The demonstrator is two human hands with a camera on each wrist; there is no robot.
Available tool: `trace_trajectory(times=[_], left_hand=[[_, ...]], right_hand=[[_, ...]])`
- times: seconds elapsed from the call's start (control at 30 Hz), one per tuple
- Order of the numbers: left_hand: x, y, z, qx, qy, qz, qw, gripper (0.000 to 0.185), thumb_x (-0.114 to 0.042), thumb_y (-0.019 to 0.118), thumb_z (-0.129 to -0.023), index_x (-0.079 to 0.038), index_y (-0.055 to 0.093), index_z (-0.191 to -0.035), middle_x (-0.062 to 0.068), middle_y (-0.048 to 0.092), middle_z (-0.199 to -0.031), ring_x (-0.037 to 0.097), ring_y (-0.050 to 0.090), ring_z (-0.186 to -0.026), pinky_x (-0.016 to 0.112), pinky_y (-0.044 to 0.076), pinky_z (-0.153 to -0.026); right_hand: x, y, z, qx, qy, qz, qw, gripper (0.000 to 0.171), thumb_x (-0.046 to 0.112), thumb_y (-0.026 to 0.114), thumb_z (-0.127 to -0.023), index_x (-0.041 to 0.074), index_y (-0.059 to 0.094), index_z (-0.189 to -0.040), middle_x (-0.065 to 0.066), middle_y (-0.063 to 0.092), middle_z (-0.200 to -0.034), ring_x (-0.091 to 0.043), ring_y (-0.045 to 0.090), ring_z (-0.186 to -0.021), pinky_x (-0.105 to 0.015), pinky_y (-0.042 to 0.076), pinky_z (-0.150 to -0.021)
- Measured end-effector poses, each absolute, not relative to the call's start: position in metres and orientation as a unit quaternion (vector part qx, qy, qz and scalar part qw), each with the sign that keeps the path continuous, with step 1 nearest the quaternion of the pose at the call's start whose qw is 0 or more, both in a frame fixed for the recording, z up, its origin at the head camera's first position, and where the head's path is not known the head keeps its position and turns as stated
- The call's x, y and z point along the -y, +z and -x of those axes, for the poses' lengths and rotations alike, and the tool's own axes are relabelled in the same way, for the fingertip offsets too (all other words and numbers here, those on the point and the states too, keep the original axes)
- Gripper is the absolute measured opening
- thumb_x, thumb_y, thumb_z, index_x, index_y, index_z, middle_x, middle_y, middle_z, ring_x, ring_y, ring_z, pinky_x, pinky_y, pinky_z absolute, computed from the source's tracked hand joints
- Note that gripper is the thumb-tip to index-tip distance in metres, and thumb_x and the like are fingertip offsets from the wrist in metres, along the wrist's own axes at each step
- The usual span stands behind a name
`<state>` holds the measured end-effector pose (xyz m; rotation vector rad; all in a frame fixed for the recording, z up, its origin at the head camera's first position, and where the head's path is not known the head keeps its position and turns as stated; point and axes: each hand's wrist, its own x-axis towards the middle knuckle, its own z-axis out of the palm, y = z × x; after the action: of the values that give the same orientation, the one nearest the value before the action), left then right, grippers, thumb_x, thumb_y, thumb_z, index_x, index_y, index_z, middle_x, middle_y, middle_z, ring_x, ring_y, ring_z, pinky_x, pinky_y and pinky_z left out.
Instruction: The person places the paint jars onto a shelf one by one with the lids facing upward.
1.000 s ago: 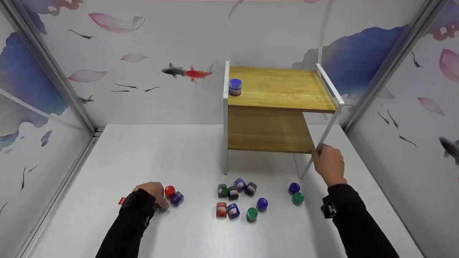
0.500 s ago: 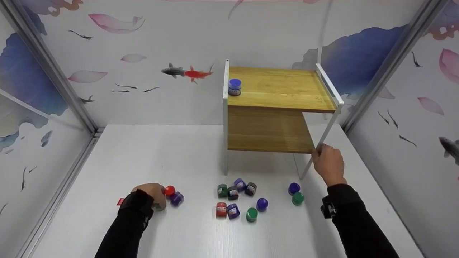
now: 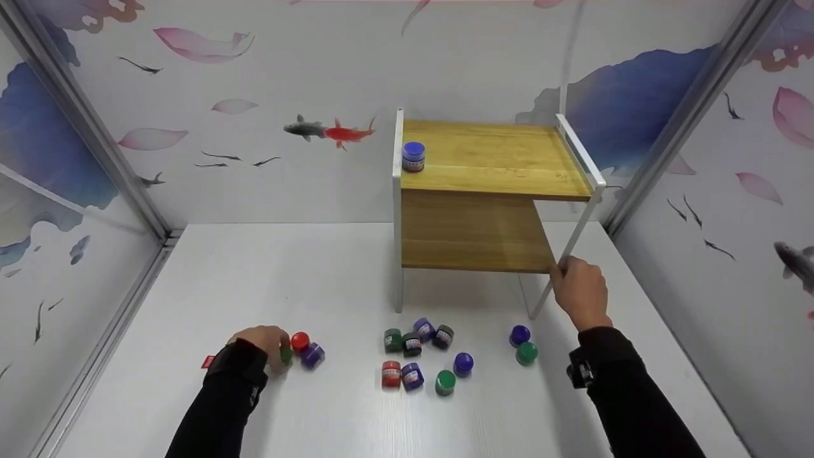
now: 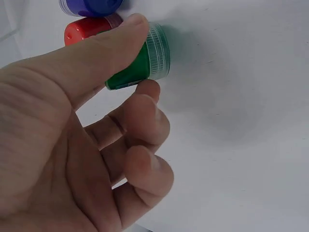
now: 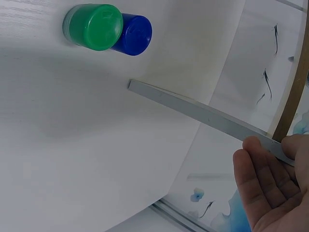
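Observation:
My left hand (image 3: 264, 343) is low over the left part of the table, pinching a small green paint jar (image 4: 133, 71) between thumb and forefinger. The jar lies sideways in the grip, its clear ribbed lid facing away from the palm; the other fingers are curled below it. Right beside it are a red paint jar (image 3: 300, 341) and a purple one (image 3: 312, 355). My right hand (image 3: 581, 292) grips the white front-right leg (image 5: 193, 110) of a two-tier shelf (image 3: 489, 159), with the thumb by the lower board's edge.
Several paint jars lie before the shelf, among them a red jar (image 3: 391, 374) and a green jar (image 3: 445, 382). Near the right leg sit a blue jar (image 3: 519, 335) and another green jar (image 5: 104, 26). A blue-topped jar (image 3: 413, 157) stands on the top board. Printed walls enclose the table.
My left hand has turned slightly and drawn the green jar up beside the red one, so more of its green side shows. The right hand keeps its grip on the leg.

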<state>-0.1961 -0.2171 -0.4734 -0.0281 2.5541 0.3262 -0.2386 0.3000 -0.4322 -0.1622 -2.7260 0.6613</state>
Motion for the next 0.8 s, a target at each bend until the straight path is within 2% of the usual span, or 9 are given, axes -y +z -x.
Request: trace_trajectory(times=[0.3,0.53,0.8], left_hand=[[0.224,-0.461,0.198,-0.954,0.121,-0.02,0.272,0.039,-0.014,0.078,-0.08,-0.008,0.067,-0.116,0.013,0.066,-0.112,0.028,0.057,-0.095,0.049,0.049,-0.084],[0.224,-0.458,0.198,-0.954,0.114,-0.024,0.274,0.032,-0.009,0.074,-0.082,-0.009,0.066,-0.113,0.011,0.065,-0.106,0.026,0.056,-0.087,0.041,0.049,-0.073],[0.224,-0.454,0.199,-0.957,0.123,-0.016,0.262,0.038,-0.011,0.077,-0.081,-0.007,0.065,-0.117,0.018,0.064,-0.118,0.03,0.057,-0.096,0.052,0.049,-0.086]], right_hand=[[-0.301,-0.434,0.238,0.955,0.231,0.039,0.182,0.024,0.012,0.058,-0.095,-0.006,0.064,-0.08,-0.024,0.067,-0.074,-0.036,0.065,-0.065,-0.045,0.048,-0.056],[-0.302,-0.434,0.238,0.954,0.234,0.043,0.18,0.025,0.013,0.058,-0.095,-0.006,0.064,-0.08,-0.025,0.067,-0.075,-0.037,0.065,-0.067,-0.046,0.048,-0.058],[-0.302,-0.433,0.238,0.955,0.234,0.045,0.178,0.025,0.014,0.058,-0.095,-0.005,0.064,-0.081,-0.024,0.067,-0.075,-0.037,0.065,-0.066,-0.046,0.048,-0.057]])
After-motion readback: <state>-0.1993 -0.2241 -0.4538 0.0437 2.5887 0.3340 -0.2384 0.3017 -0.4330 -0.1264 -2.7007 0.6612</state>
